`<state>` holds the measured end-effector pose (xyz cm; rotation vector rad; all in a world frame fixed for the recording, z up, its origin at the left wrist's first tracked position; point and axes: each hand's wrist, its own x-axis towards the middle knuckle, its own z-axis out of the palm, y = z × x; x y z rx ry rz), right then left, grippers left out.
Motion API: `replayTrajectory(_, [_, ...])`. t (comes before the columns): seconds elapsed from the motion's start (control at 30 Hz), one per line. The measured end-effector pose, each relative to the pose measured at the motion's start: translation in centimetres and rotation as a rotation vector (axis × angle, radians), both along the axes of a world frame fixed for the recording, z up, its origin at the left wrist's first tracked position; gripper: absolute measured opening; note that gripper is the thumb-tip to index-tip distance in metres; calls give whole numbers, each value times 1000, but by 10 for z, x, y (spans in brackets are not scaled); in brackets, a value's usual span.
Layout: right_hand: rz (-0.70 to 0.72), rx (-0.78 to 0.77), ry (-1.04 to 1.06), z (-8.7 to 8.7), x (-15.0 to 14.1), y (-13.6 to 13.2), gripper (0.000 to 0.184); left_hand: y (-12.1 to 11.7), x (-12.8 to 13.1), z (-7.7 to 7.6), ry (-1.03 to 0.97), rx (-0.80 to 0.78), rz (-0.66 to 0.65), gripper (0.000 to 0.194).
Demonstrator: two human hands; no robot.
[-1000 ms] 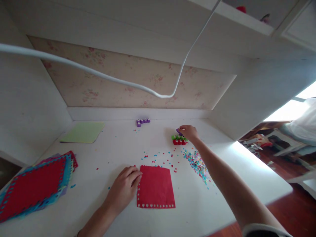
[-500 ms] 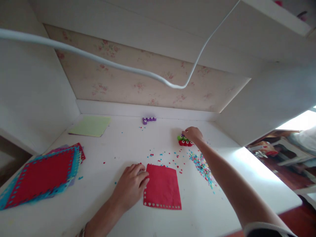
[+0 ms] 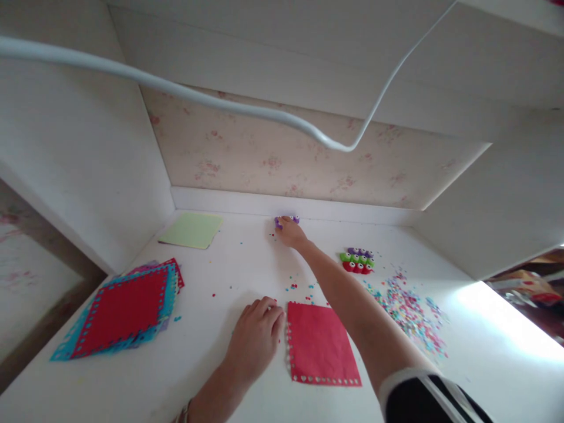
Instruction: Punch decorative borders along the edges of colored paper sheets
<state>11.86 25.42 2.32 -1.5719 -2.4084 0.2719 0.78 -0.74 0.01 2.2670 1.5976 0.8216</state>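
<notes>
My right hand (image 3: 289,233) reaches to the back of the white desk. Its fingers curl over a row of small purple punches (image 3: 294,219) by the back wall, hiding most of them. My left hand (image 3: 258,333) lies flat on the desk with its fingers stretched out, holding nothing. Its fingertips touch the left edge of a red sheet (image 3: 321,351) that has a heart-punched border. A cluster of red, green and purple punches (image 3: 356,261) stands to the right of my right forearm.
A heap of paper confetti (image 3: 409,311) spreads at the right, with loose bits around the middle. A stack of red and blue punched sheets (image 3: 123,311) lies at the left, and a pale green sheet (image 3: 191,229) at the back left. A white cable (image 3: 282,117) hangs overhead.
My right hand left the red and green punch cluster, where a purple row now lies, and moved left to the purple punches at the back wall. The left hand stayed put.
</notes>
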Motion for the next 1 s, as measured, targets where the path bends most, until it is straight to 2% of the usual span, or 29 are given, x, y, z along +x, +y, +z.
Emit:
replayTrajectory(0.13, [4, -45, 60, 1, -7, 6, 29, 6, -8, -1, -66, 30, 85, 21])
replayTrajectory(0.27, [78, -67, 161, 0, 3, -18, 24, 8, -10, 0, -121, 23, 129, 20])
replayTrajectory(0.37, [178, -85, 265, 1, 16, -60, 32, 9, -12, -1, -151, 21, 149, 20])
replayTrajectory(0.53, [373, -146, 458, 4, 46, -147, 37, 9, -12, -2, -224, 78, 146, 27])
replayTrajectory(0.63, [434, -185, 529, 6, 58, -182, 40, 6, -9, 0, -271, 64, 105, 35])
replayTrajectory(0.77, [427, -208, 469, 6, 62, -201, 49, 2, -4, -2, -288, 15, 21, 47])
replayTrajectory(0.87, [429, -158, 432, 7, 69, -206, 57, 1, -3, -8, -245, 21, -29, 51])
replayTrajectory(0.93, [335, -102, 419, 9, 82, -209, 51, 2, -2, -11, -186, 31, -40, 49])
replayTrajectory(1.0, [190, -52, 369, 9, 99, -212, 38, 3, -2, -12, -137, 20, -45, 44])
